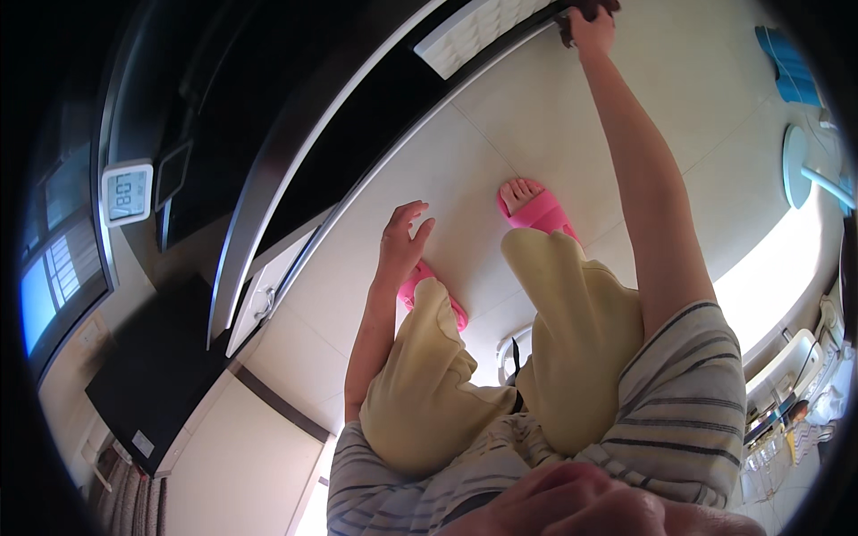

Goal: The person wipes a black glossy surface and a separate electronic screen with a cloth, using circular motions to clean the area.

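Note:
At the top edge, my right hand [595, 32] is stretched far out with its fingers closed on a dark brown cloth [568, 30]. The cloth, partly cut off by the picture's rim, is at the edge of a long black cabinet [382, 127]. My left hand [402, 242] hangs in the air above the left knee with fingers bent and apart, holding nothing. Behind it one pink slipper [457, 313] is partly hidden; the other pink slipper [536, 208] rests on the pale tiled floor [482, 144].
A white textured object [486, 33] lies along the cabinet. A small digital clock [127, 193] sits at far left, near a black box-like unit [157, 375]. A light blue round base with a pole [795, 167] and a blue object [789, 67] stand at right.

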The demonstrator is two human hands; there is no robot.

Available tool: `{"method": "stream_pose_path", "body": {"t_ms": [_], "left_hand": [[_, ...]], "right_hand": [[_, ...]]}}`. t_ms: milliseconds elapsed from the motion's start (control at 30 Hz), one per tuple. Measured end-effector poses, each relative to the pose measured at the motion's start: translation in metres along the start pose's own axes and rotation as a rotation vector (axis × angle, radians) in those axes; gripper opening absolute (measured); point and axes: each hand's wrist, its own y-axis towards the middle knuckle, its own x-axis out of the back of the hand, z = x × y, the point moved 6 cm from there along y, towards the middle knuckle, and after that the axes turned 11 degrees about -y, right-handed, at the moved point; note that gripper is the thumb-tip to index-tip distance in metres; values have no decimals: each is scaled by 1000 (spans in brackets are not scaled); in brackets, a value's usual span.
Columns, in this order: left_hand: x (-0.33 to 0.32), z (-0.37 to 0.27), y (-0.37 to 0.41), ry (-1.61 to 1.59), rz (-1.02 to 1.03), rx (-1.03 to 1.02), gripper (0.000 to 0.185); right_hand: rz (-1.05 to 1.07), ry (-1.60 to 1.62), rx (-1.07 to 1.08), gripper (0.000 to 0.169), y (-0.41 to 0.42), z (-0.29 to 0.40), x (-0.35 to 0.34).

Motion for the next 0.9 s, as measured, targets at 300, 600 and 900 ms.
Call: {"method": "stream_pose_path", "body": {"t_ms": [300, 600, 900], "left_hand": [[-22, -42, 18, 167, 126, -24, 32], [-27, -54, 19, 181, 138, -43, 33], [-27, -48, 17, 186, 144, -21, 32]], "right_hand": [[423, 330, 167, 37, -197, 105, -2], [613, 684, -26, 29, -165, 129, 44], [238, 557, 128, 33, -117, 161, 93]]}}
